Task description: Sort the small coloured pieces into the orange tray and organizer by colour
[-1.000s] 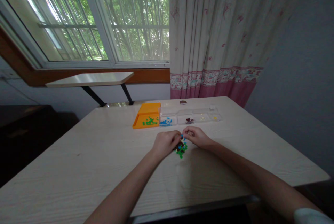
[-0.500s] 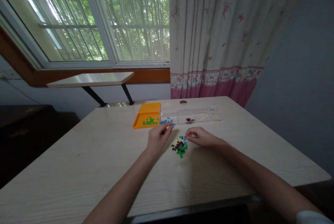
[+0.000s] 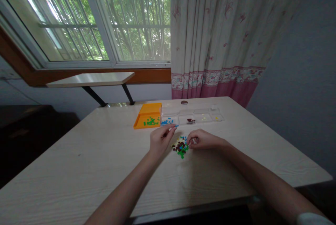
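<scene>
A mixed pile of tiny plastic pieces, brown, green, blue and yellow, lies on the table. My left hand is closed in a pinch, with a small blue piece at its fingertips, just in front of the clear tray. At the right edge of the pile, my right hand has its fingers pinched together; whether a piece is between them is hidden. Behind the hands, the clear compartment tray holds blue, brown and yellow pieces in separate compartments. Green pieces lie in the open orange box.
A small dark round object lies near the table's back edge. At the back left stands a raised shelf on black legs. The curtain hangs behind the table, beside a barred window.
My right hand has shifted slightly down, its fingertips now lower along the pile's right edge. My left hand has moved a little to the right, and the blue piece shows more plainly.
</scene>
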`<state>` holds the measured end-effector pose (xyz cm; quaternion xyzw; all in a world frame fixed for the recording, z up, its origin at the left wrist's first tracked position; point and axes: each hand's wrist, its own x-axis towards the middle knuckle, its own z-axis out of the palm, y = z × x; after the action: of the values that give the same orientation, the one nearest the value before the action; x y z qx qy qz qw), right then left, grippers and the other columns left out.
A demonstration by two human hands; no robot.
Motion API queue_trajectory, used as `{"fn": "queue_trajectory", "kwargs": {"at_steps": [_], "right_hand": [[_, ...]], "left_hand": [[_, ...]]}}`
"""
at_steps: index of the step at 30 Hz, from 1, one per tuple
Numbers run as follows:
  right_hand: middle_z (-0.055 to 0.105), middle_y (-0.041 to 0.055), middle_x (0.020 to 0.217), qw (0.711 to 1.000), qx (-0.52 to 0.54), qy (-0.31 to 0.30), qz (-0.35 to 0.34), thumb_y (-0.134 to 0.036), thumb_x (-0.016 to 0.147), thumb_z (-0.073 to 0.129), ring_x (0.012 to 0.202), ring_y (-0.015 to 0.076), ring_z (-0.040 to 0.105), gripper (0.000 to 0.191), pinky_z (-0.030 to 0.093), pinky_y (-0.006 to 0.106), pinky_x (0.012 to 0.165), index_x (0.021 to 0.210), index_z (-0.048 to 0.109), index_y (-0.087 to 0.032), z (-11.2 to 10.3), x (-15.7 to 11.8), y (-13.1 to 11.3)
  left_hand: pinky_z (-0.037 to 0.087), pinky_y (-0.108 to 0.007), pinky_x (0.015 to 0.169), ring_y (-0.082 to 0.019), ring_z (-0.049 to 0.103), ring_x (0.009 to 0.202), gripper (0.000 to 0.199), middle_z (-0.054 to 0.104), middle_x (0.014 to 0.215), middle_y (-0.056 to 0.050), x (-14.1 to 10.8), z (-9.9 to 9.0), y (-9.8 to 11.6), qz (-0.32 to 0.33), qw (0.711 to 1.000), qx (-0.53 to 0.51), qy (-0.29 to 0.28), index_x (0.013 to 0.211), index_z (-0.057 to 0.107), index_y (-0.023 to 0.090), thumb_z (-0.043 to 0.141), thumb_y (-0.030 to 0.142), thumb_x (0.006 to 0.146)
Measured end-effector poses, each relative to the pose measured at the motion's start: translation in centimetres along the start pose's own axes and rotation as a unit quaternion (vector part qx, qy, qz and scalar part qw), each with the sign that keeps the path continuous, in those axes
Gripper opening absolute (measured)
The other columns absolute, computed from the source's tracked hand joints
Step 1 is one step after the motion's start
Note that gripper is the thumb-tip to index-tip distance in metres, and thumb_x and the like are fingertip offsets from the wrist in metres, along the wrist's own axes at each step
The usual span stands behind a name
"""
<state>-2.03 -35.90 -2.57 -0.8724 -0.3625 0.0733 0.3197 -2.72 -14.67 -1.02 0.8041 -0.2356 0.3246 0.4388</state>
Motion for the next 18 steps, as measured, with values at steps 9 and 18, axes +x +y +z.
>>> {"fn": "queue_trajectory", "kwargs": {"at_steps": [9,18], "right_hand": [[0.061,0.0,0.07,1.0,-0.014,-0.002,0.002,-0.026,0.069,0.059,0.061,0.0099,0.053,0.016,0.04,0.019,0.058,0.08,0.065,-0.016,0.1,0.1,0.0],[0.06,0.0006,0.07,1.0,-0.024,-0.005,0.001,-0.029,0.07,0.059,0.063,0.0103,0.054,0.019,0.039,0.019,0.059,0.082,0.066,-0.016,0.1,0.1,0.1]], "left_hand": [[0.04,-0.017,0.051,-0.007,0.05,0.049,0.02,0.066,0.067,-0.002,-0.1,-0.1,0.0,-0.009,1.0,-0.006,0.009,0.081,0.068,0.019,0.054,0.033,0.076],[0.032,-0.017,0.046,-0.007,0.038,0.044,0.029,0.043,0.046,0.005,0.5,0.9,-3.0,-0.105,0.994,-0.022,-0.011,0.082,0.065,0.016,0.052,0.04,0.075]]}}
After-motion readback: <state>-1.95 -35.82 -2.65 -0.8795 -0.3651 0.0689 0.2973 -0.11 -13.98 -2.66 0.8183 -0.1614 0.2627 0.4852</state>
